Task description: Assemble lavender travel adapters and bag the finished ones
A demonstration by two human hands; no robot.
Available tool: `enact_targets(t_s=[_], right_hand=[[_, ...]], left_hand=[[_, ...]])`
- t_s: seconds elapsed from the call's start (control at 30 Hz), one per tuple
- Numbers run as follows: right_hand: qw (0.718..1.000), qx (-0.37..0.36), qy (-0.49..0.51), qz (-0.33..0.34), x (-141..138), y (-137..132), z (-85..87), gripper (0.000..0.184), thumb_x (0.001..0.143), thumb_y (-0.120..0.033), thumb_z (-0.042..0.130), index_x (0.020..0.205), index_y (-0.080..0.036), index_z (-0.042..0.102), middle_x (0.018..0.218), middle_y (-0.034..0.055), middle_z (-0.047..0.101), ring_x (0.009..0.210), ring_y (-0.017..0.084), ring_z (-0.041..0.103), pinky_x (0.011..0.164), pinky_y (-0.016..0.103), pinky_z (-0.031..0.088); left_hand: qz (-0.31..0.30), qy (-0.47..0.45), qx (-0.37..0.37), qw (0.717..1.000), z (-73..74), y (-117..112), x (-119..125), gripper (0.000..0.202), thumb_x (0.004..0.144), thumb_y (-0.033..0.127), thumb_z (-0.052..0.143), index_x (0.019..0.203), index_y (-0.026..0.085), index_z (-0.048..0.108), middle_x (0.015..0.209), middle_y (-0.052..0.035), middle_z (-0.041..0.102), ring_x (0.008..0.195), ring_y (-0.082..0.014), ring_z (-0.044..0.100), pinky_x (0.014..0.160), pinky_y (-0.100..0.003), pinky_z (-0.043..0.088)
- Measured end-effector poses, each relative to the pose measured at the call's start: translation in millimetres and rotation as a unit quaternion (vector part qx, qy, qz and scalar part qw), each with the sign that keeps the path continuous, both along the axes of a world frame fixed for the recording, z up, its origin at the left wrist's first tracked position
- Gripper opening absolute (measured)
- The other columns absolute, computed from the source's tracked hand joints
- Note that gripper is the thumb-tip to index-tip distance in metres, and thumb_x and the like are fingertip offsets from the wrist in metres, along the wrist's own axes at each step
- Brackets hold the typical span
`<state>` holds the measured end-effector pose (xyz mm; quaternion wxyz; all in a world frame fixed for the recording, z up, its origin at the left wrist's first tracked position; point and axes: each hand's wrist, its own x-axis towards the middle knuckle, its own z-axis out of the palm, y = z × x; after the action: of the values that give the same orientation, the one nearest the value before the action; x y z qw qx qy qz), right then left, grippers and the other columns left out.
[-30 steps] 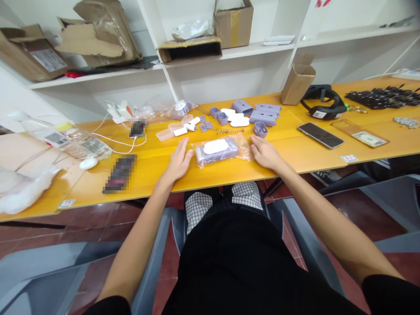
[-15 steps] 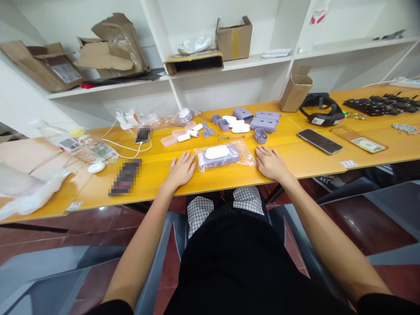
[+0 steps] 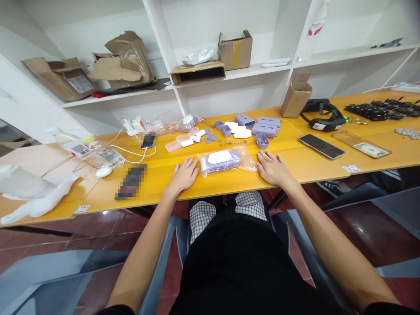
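My left hand [image 3: 184, 176] lies flat on the yellow wooden table [image 3: 157, 175], fingers stretched out, holding nothing. To its right is a purple device with a white oval panel [image 3: 219, 160], inside a clear plastic bag [image 3: 246, 158]. On the other side of the bag my right hand [image 3: 271, 168] rests palm down, open, its fingertips close to the bag's edge. Behind the bag are metal springs [image 3: 233, 142], small purple cups [image 3: 262, 141], purple shells [image 3: 266, 127], white oval pieces [image 3: 242, 132] and white cylinders with peach strips [image 3: 180, 143].
Left are a pixelated dark object [image 3: 131, 181], a white mouse-like object [image 3: 103, 171], plastic bottles [image 3: 95, 151] and cables. Right are a phone [image 3: 321, 146], a clear case [image 3: 361, 145], a black headset [image 3: 323, 116] and a cardboard box [image 3: 297, 96]. Shelves [image 3: 193, 78] stand behind.
The view has shifted a little, so everything sits slightly lower and further right. Both hands stay in place on the table, and the bagged device has not moved.
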<state>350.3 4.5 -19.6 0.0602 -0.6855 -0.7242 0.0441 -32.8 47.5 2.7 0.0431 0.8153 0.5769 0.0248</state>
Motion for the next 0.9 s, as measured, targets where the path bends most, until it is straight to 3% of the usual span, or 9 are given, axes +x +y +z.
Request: enact_targets(t_s=[0.1,0.2,0.33,0.43,0.5,0.6,0.7,0.9], right_hand=[[1.000,-0.023,-0.002,-0.015,7,-5,1.6,0.074,0.111,-0.052,0.014,0.172,-0.015,0.033,0.182,0.0095,0.025,0.168,0.035,0.022,0.133,0.069,0.018],[0.999,-0.039,-0.006,-0.030,12,-9,3.6,0.076,0.110,-0.053,0.011,0.174,-0.015,0.029,0.182,0.0077,0.022,0.170,0.034,0.018,0.133,0.069,0.016],[0.998,-0.051,-0.008,-0.033,12,-9,4.8,0.077,0.110,-0.053,0.010,0.174,-0.014,0.026,0.183,0.0066,0.019,0.170,0.033,0.016,0.134,0.069,0.014],[0.998,-0.046,-0.009,-0.029,11,-8,4.4,0.075,0.110,-0.052,0.011,0.174,-0.017,0.028,0.183,0.0068,0.020,0.170,0.035,0.017,0.133,0.070,0.015],[0.999,-0.042,-0.008,-0.030,11,-8,3.7,0.074,0.110,-0.052,0.012,0.174,-0.018,0.029,0.183,0.0068,0.021,0.170,0.035,0.017,0.133,0.070,0.015],[0.999,-0.040,-0.004,-0.034,11,-8,2.9,0.074,0.110,-0.052,0.012,0.174,-0.018,0.030,0.183,0.0063,0.021,0.170,0.034,0.017,0.134,0.069,0.014],[0.999,-0.035,0.002,-0.029,11,-8,2.3,0.074,0.110,-0.051,0.013,0.173,-0.016,0.032,0.182,0.0068,0.022,0.169,0.035,0.019,0.133,0.071,0.014],[1.000,-0.012,0.012,-0.020,12,-9,-0.6,0.073,0.111,-0.051,0.015,0.171,-0.016,0.036,0.181,0.0085,0.027,0.168,0.037,0.023,0.132,0.073,0.017]], left_hand=[[-0.004,-0.036,0.014,0.999,-3.8,3,-3,0.061,0.111,0.043,0.031,0.166,0.020,0.043,0.178,-0.0130,0.033,0.167,-0.0329,0.027,0.134,-0.067,0.018],[-0.015,-0.145,0.063,0.987,-2.0,5,-4,0.060,0.111,0.046,0.030,0.163,0.021,0.047,0.173,-0.0132,0.043,0.163,-0.0305,0.038,0.135,-0.060,0.025],[-0.097,-0.240,0.086,0.962,9.4,-4,9,0.066,0.110,0.056,0.036,0.167,0.022,0.039,0.175,-0.0132,0.039,0.164,-0.0293,0.036,0.136,-0.052,0.028],[-0.143,-0.194,0.046,0.969,16.5,-9,28,0.087,0.098,0.063,0.063,0.171,0.029,0.030,0.181,-0.0115,0.025,0.167,-0.0364,0.026,0.136,-0.057,0.026],[-0.151,-0.152,0.030,0.976,20.1,-4,39,0.102,0.088,0.060,0.078,0.172,0.033,0.028,0.183,-0.0103,0.019,0.167,-0.0415,0.024,0.135,-0.061,0.027],[-0.157,-0.106,0.025,0.982,28.0,15,49,0.104,0.083,0.052,0.084,0.170,0.034,0.030,0.177,-0.0116,0.033,0.161,-0.0438,0.034,0.130,-0.065,0.032],[-0.180,-0.074,0.015,0.981,38.5,35,54,0.096,0.083,0.048,0.081,0.167,0.031,0.037,0.163,-0.0126,0.053,0.149,-0.0403,0.051,0.125,-0.060,0.040],[-0.181,-0.014,0.017,0.983,46.6,40,59,0.084,0.086,0.051,0.074,0.162,0.032,0.044,0.147,-0.0121,0.063,0.131,-0.0381,0.063,0.113,-0.052,0.050]])
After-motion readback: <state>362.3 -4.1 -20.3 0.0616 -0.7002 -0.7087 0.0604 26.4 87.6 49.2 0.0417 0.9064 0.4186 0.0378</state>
